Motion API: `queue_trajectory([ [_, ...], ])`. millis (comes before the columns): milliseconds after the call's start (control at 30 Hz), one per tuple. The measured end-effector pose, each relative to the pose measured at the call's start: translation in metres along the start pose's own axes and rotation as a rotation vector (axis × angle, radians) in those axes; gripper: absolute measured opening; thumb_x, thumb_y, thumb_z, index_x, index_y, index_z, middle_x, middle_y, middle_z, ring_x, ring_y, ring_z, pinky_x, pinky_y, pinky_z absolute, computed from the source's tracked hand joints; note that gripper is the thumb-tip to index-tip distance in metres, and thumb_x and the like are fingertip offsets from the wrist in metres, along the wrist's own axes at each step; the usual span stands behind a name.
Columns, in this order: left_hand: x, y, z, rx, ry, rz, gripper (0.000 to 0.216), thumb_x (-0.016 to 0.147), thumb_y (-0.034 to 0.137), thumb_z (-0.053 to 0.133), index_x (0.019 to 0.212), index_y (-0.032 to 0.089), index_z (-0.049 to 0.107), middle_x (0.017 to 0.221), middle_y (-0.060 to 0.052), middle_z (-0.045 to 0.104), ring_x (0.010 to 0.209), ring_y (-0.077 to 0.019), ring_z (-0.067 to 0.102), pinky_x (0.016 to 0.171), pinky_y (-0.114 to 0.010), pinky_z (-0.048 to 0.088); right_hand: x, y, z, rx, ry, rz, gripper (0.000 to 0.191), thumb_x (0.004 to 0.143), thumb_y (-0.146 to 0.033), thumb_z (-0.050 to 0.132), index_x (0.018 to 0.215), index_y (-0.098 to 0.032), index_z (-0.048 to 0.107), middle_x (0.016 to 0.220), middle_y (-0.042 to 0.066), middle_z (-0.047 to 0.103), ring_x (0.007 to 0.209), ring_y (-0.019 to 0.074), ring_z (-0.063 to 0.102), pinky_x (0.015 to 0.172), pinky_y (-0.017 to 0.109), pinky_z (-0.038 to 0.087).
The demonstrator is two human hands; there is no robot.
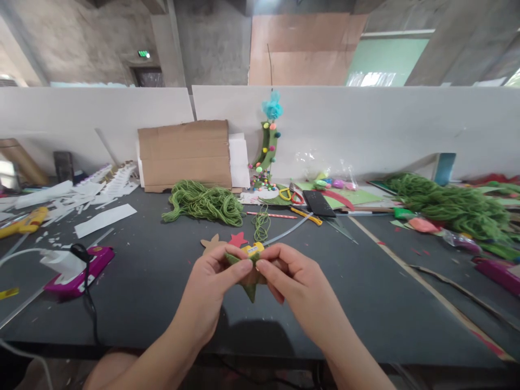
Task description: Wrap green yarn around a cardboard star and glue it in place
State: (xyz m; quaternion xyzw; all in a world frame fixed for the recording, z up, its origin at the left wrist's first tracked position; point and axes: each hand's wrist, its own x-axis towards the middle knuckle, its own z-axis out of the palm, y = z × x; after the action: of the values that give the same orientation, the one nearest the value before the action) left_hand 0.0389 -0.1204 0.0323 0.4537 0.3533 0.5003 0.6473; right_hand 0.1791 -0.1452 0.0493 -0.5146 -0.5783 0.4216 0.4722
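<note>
Between my two hands is a dark green felt piece [250,290] with pointed ends, perhaps a star; part of it is covered by fingers. My left hand [217,279] pinches its upper left side between thumb and fingers. My right hand [298,279] pinches it close to the middle, thumb nearly meeting the other thumb. Just beyond the fingertips is a small yellow item with a printed label [254,249]. A brown star cutout [213,242] and a red star cutout [239,239] lie past my left hand, near a small bundle of green yarn [261,223].
A big skein of green yarn [205,203] lies before a cardboard sheet [184,154]. Behind are a pompom-decorated green ornament [268,146], scissors [296,195], a yellow cutter [306,215] and a black phone [319,203]. A purple power strip [83,273] with cables sits at left.
</note>
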Motion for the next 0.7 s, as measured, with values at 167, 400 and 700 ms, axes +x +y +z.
queue_trajectory([
  [167, -0.0001, 0.0048, 0.0023, -0.181, -0.086, -0.141, 0.009, 0.071, 0.018, 0.068, 0.066, 0.014, 0.061, 0.060, 0.003, 0.055, 0.054, -0.0069, 0.049, 0.054, -0.016, 0.040, 0.0009, 0.0009, -0.0095, 0.087, -0.134, 0.015, 0.009, 0.084, -0.024, 0.051, 0.077, -0.019, 0.054, 0.047, -0.009, 0.040, 0.044, 0.0063, 0.036, 0.043, 0.018, 0.028],
  [400, 0.0019, 0.0018, -0.0027, -0.353, -0.226, -0.309, 0.008, 0.071, 0.017, 0.067, 0.073, 0.010, 0.064, 0.060, 0.000, 0.056, 0.049, -0.0061, 0.050, 0.050, -0.016, 0.043, 0.0017, 0.0051, -0.0055, 0.348, -0.194, 0.057, 0.011, 0.082, -0.028, 0.056, 0.080, -0.018, 0.054, 0.046, -0.010, 0.040, 0.040, 0.0048, 0.033, 0.040, 0.018, 0.022],
  [700, 0.0021, -0.0020, -0.0006, -0.362, -0.338, -0.368, 0.012, 0.079, 0.023, 0.061, 0.084, 0.012, 0.062, 0.068, -0.001, 0.057, 0.059, -0.0073, 0.051, 0.056, -0.017, 0.041, 0.0034, 0.0052, -0.0008, 0.281, -0.111, -0.016, 0.011, 0.080, -0.026, 0.056, 0.073, -0.018, 0.051, 0.047, -0.010, 0.042, 0.042, 0.0049, 0.035, 0.042, 0.017, 0.027],
])
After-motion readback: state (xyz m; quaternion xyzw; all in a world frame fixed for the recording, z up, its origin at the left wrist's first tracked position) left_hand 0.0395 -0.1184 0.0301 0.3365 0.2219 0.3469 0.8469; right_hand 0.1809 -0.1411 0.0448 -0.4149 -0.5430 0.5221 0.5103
